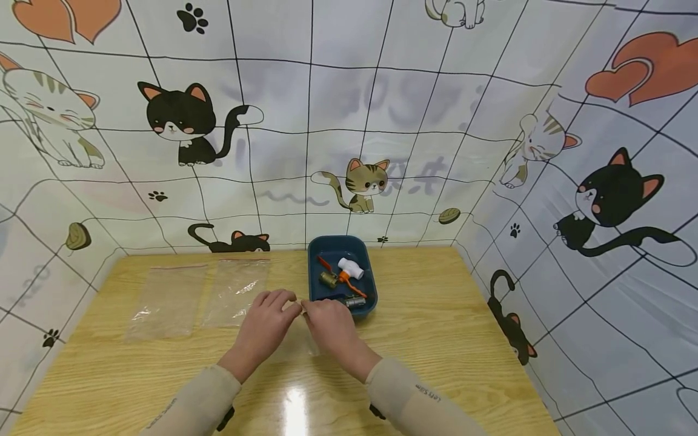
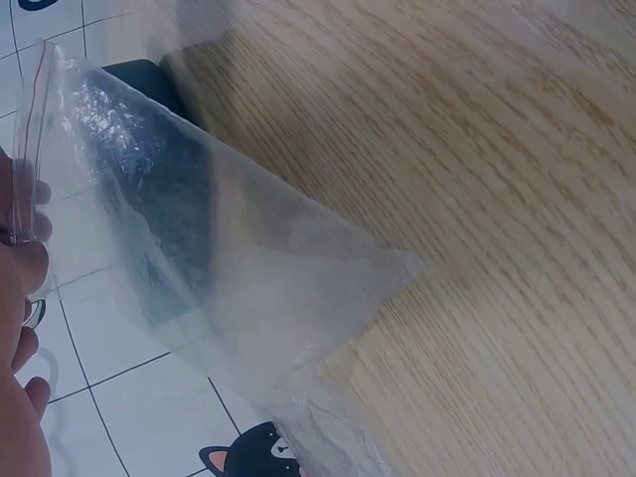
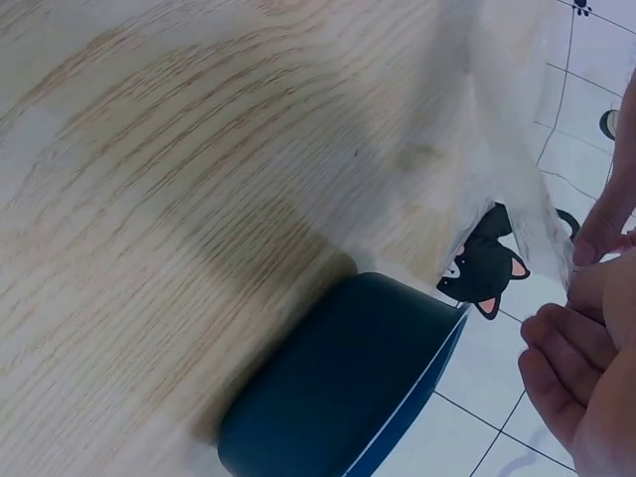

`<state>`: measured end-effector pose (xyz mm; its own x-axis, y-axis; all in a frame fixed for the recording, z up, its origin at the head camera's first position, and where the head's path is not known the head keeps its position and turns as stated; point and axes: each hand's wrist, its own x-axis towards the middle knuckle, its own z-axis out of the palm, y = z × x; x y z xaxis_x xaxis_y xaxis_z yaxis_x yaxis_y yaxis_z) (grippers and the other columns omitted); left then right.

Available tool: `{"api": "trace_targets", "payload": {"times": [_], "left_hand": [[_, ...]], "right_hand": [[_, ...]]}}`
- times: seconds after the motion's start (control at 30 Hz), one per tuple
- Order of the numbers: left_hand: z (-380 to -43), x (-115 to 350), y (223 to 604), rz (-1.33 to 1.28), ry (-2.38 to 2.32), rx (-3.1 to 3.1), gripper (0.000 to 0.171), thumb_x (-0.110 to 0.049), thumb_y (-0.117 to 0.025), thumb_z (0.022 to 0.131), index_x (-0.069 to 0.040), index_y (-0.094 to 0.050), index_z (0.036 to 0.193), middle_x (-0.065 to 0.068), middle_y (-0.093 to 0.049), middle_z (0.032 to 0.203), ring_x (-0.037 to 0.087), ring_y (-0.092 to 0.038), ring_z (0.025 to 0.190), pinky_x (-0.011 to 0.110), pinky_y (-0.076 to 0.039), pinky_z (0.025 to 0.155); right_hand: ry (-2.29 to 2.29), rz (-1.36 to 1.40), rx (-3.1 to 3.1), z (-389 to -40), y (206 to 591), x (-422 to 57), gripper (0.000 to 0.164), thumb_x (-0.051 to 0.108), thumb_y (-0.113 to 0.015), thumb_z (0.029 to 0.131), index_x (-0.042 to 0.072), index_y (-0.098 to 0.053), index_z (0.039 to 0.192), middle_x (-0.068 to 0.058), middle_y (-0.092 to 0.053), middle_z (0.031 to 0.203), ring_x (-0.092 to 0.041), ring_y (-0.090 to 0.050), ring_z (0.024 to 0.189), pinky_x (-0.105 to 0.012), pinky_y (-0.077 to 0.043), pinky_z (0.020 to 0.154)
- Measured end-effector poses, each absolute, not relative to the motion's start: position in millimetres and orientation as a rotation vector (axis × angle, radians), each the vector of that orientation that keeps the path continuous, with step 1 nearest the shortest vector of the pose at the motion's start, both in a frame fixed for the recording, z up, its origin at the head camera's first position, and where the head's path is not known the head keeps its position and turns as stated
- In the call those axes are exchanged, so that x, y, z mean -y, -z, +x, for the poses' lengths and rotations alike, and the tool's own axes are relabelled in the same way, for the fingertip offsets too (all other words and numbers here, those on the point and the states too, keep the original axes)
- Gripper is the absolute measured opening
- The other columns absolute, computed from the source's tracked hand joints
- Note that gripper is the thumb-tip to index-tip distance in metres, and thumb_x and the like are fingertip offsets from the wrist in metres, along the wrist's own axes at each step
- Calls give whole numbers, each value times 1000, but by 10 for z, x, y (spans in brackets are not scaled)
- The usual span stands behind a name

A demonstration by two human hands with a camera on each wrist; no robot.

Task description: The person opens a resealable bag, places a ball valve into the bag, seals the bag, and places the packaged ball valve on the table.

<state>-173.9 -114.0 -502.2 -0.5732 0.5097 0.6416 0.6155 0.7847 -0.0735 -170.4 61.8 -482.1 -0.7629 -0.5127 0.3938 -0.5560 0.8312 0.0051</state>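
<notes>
Between my two hands hangs a clear zip bag point(image 2: 288, 258), its red-lined zip edge at the top. My left hand point(image 1: 265, 327) pinches that top edge with thumb and fingers. Close beside it, my right hand point(image 1: 334, 330) pinches the same edge, fingertips nearly meeting the left ones. In the left wrist view the bag looks flat, with nothing visible inside. Just beyond the right hand stands a dark blue plastic bin point(image 1: 313, 254). It holds a white plastic valve point(image 1: 351, 267) with an orange handle, a brass fitting point(image 1: 328, 279) and a grey metal piece point(image 1: 355, 301), partly hidden.
Two more clear zip bags lie flat at the left of the wooden table point(image 1: 436, 339): an outer bag point(image 1: 169, 303) and an inner bag point(image 1: 237, 290). A cat-patterned cloth point(image 1: 349, 121) hangs behind the table and along its sides.
</notes>
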Motion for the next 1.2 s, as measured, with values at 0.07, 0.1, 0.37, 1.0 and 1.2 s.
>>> {"api": "trace_targets", "payload": {"times": [0.07,0.1,0.37,1.0,1.2], "left_hand": [[-1737,1139,5017,-817,220,2302,15,-9,-76,81,-16,-69,92,3,-64,98,23,-63,96,42,-51,84],[-1737,1138,5017,-812,226,2299,13,-10,-75,81,-16,-69,91,3,-64,98,23,-63,96,42,-51,83],[-1722,1140,4997,-797,257,2288,8,-13,-73,84,-16,-68,89,3,-65,98,22,-63,95,42,-50,83],[-1716,1184,4980,-877,232,2240,16,-12,-72,82,-14,-73,97,1,-73,106,21,-66,108,40,-49,92],[-1705,1218,4957,-845,206,2261,19,-11,-77,79,-16,-73,97,0,-73,104,21,-66,107,42,-49,90]], "right_hand": [[-109,813,2566,-1699,4836,-619,20,26,-73,87,17,-73,106,7,-75,87,-8,-66,69,-22,-54,64],[-87,818,2546,-1697,4841,-621,20,27,-74,87,17,-73,105,7,-75,86,-8,-66,69,-23,-55,65],[-396,709,2803,-1686,4730,-635,22,29,-63,95,17,-74,110,3,-75,91,-9,-67,70,-21,-53,61],[-451,666,2862,-1696,4706,-604,16,22,-65,94,19,-76,106,4,-75,91,-8,-67,72,-20,-52,60],[-560,627,2937,-1710,4694,-607,15,26,-65,94,18,-76,101,8,-68,73,-1,-51,53,-14,-38,47]]}}
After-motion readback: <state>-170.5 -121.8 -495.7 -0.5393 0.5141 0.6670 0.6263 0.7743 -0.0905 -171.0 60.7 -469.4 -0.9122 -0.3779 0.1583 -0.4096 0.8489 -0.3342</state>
